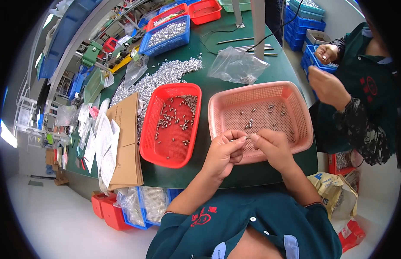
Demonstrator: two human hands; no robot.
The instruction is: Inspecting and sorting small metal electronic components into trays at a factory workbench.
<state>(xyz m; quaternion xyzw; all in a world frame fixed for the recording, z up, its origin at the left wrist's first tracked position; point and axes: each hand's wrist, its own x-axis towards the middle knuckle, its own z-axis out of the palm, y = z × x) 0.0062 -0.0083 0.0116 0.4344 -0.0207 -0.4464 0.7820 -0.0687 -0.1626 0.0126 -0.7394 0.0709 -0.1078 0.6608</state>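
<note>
Over the near edge of the pink basket (305, 129), my left hand (225, 154) and my right hand (273, 149) come close together. Thumb and fingers of each are pinched. Whatever they hold is too small to make out. Scattered in the pink basket are several small metal parts (249, 124), short and cylindrical. To its left sits a red basket (173, 149) with many similar metal parts (187, 103), mostly gathered at its far right.
A heap of shiny metal pieces (166, 72) covers the green table (224, 175) beyond the red basket. Flat cardboard (126, 142) lies left. Behind are a clear plastic bag (236, 67), metal rods (252, 48) and a filled blue basket (166, 36). A co-worker's hands (327, 86) are at right.
</note>
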